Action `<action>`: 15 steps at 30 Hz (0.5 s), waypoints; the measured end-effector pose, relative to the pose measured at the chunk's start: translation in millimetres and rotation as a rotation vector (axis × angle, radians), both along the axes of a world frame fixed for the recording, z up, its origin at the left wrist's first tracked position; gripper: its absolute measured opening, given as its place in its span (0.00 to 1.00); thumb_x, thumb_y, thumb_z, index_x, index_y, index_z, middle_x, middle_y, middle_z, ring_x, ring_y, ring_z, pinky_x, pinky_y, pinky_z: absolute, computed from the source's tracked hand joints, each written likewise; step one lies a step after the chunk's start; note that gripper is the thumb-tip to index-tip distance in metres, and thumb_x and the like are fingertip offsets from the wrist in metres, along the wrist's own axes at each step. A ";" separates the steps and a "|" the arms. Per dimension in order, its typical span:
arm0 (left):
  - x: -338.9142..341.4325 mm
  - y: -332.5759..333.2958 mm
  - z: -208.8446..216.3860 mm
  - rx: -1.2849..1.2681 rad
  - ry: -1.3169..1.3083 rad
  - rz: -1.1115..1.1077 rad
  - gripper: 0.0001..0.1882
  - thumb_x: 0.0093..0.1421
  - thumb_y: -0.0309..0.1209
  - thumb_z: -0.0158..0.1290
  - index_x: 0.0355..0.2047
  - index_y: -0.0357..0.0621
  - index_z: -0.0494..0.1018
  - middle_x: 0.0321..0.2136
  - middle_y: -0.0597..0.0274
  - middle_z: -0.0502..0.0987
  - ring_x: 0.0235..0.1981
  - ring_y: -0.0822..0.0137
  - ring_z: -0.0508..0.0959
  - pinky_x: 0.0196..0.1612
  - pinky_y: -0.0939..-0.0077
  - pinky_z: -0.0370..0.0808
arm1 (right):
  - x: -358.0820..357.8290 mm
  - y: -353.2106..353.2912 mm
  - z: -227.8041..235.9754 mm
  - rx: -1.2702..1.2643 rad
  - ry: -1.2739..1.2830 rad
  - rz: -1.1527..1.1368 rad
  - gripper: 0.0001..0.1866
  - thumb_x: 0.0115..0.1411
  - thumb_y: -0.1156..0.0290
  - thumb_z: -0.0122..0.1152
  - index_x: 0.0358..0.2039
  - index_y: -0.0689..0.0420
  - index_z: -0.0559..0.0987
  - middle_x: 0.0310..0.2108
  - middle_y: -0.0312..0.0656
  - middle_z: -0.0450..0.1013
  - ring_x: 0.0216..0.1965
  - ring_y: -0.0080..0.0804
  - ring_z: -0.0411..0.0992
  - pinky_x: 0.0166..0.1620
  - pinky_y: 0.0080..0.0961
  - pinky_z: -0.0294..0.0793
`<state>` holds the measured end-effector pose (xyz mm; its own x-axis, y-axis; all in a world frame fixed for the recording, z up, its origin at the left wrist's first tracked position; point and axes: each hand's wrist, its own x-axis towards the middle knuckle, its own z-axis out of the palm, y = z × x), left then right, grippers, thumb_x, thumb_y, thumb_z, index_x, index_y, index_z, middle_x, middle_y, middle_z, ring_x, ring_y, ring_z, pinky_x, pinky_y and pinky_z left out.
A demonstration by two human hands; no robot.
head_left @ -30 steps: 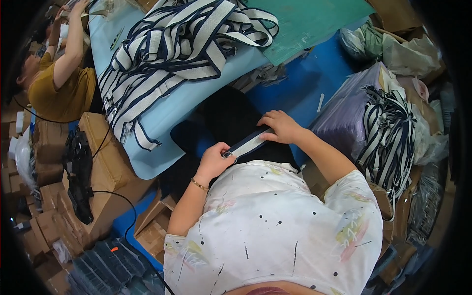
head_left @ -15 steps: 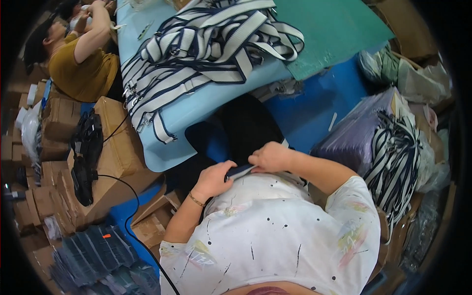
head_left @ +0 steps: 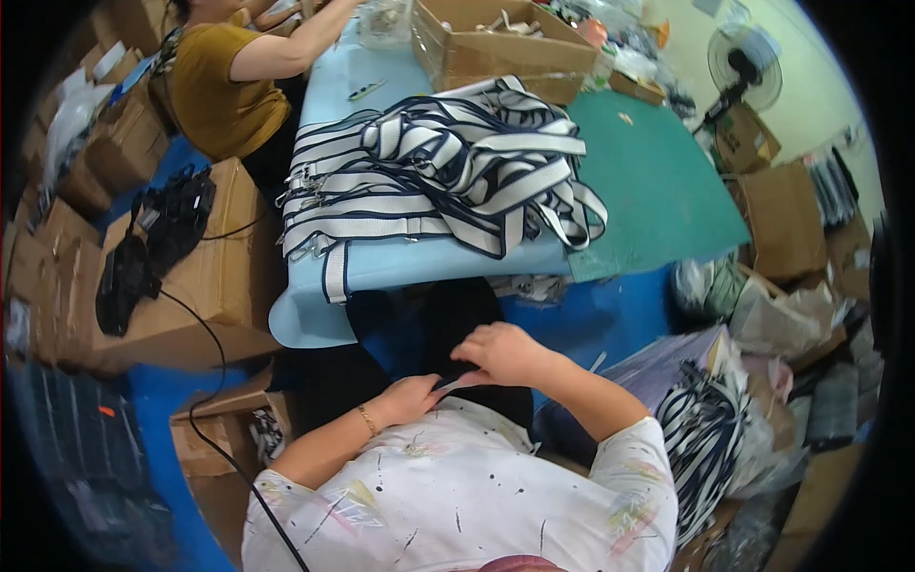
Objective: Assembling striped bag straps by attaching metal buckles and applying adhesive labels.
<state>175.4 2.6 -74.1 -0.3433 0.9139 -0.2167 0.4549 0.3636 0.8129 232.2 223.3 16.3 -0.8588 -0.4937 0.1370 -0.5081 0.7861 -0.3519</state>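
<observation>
The strap (head_left: 450, 383) is now pulled in close to the body, pinched between left hand (head_left: 412, 397) and right hand (head_left: 503, 353); beyond them, a striped heap (head_left: 438, 172) is piled on the blue table (head_left: 315, 319).

A long light-blue worktop (head_left: 400, 272) runs up the middle of the view, with a dark green cutting mat (head_left: 658, 191) covering its right side out to the right edge. An open brown cardboard box (head_left: 496, 48) stands at the worktop's far end. The floor is blue (head_left: 152, 400) where it shows, at lower left and under the worktop's near edge. Stacked brown cardboard cartons (head_left: 200, 276) crowd the left side, just beside the worktop's left edge; more cartons (head_left: 786, 214) stand off its right edge. A black pedestal fan (head_left: 739, 62) stands by the pale yellowish wall (head_left: 810, 86) at upper right. The light is bright and even.
</observation>
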 end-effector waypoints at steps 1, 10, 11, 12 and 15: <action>-6.5 -0.2 7.5 -0.067 -0.130 0.023 0.15 0.64 0.38 0.43 0.35 0.37 0.68 0.23 0.51 0.75 0.26 0.54 0.76 0.32 0.64 0.72 | -7.2 3.6 38.3 -0.098 0.044 -0.024 0.20 0.50 0.57 0.64 0.40 0.54 0.76 0.34 0.40 0.74 0.39 0.39 0.72 0.41 0.34 0.70; -37.3 -47.6 -44.2 -0.099 -0.710 0.161 0.11 0.65 0.35 0.44 0.39 0.40 0.65 0.20 0.66 0.68 0.16 0.75 0.68 0.19 0.79 0.68 | 12.0 -6.2 211.7 -1.127 0.403 0.577 0.08 0.58 0.67 0.59 0.33 0.56 0.77 0.36 0.41 0.76 0.37 0.35 0.74 0.39 0.28 0.72; -39.3 -51.5 -71.6 -0.095 -0.870 0.146 0.10 0.65 0.35 0.44 0.39 0.41 0.65 0.20 0.66 0.68 0.16 0.75 0.68 0.19 0.80 0.68 | 8.1 -20.3 218.0 -1.142 0.385 0.593 0.07 0.58 0.67 0.58 0.33 0.57 0.77 0.36 0.40 0.76 0.38 0.34 0.74 0.40 0.27 0.72; -38.7 -46.7 -59.5 -0.091 -1.037 0.151 0.10 0.65 0.35 0.44 0.39 0.41 0.65 0.20 0.66 0.68 0.15 0.75 0.68 0.19 0.80 0.68 | 3.1 -41.2 213.5 -1.170 0.354 0.620 0.07 0.58 0.68 0.57 0.33 0.57 0.77 0.36 0.40 0.76 0.38 0.33 0.74 0.40 0.26 0.72; -41.1 -43.5 -18.1 -0.148 -0.905 0.132 0.09 0.65 0.34 0.44 0.37 0.41 0.65 0.20 0.66 0.69 0.16 0.75 0.69 0.19 0.79 0.68 | -1.3 -52.4 227.7 -1.232 0.296 0.659 0.06 0.58 0.71 0.55 0.33 0.57 0.78 0.37 0.40 0.76 0.39 0.30 0.73 0.42 0.24 0.71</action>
